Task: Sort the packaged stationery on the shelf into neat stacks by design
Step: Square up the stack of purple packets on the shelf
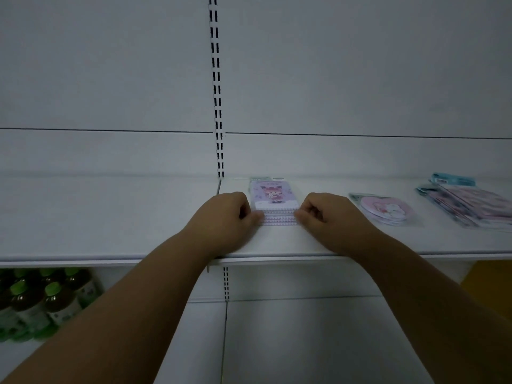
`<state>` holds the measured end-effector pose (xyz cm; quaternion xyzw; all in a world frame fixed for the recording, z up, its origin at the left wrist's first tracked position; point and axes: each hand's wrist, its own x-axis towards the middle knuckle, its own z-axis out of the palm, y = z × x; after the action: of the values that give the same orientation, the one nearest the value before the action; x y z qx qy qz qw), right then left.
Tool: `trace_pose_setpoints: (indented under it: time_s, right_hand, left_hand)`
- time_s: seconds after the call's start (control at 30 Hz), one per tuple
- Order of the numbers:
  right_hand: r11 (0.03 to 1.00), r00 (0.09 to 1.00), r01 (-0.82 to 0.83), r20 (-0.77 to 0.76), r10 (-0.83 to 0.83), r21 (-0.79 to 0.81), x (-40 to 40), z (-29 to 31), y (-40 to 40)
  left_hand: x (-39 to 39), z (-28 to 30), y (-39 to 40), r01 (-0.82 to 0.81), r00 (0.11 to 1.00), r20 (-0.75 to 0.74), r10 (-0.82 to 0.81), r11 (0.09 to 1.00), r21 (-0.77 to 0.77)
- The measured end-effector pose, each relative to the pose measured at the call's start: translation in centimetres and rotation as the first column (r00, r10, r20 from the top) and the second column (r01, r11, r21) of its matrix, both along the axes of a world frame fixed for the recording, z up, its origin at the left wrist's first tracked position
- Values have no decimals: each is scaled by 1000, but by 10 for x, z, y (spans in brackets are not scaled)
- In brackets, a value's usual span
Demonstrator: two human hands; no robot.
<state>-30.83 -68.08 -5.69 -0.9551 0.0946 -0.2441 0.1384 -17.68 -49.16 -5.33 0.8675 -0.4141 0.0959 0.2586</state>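
A stack of purple spiral notebooks (pixel 274 196) with a cartoon girl on the cover lies on the white shelf (pixel 110 217), just right of the upright. My left hand (pixel 224 217) presses its curled fingers against the stack's near left corner. My right hand (pixel 329 217) does the same at the near right corner. The spiral bindings face me, lined up between my fingertips. Right of that lies a small pile of pink heart-shaped packs (pixel 385 210). Further right is a pile of pink and teal flat packs (pixel 471 206), fanned out unevenly.
A slotted metal upright (pixel 217 106) runs up the back panel between two shelf bays. Below the shelf at the left stand several green-capped bottles (pixel 41 300). The shelf's front lip (pixel 277 259) crosses under my forearms.
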Motion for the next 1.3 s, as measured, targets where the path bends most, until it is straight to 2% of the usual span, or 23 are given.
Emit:
trace_pose_setpoints:
  time_s: [0.27, 0.37, 0.87, 1.3]
  right_hand:
    - [1000, 1000, 1, 22, -1, -12, 3, -2, 0]
    - [1000, 999, 14, 32, -13, -13, 3, -1, 1]
    - [1000, 1000, -6, -26, 6, -28, 3, 1, 4]
    - [998, 1000, 3, -9, -2, 65, 0, 0, 3]
  left_hand:
    - [1, -2, -2, 11, 1000, 3, -11, 1000, -3]
    - [2, -3, -2, -13, 1000, -12, 12, 998, -54]
    - [4, -4, -2, 24, 999, 36, -23, 999, -34]
    - [2, -2, 1, 47, 999, 30, -45, 998, -43]
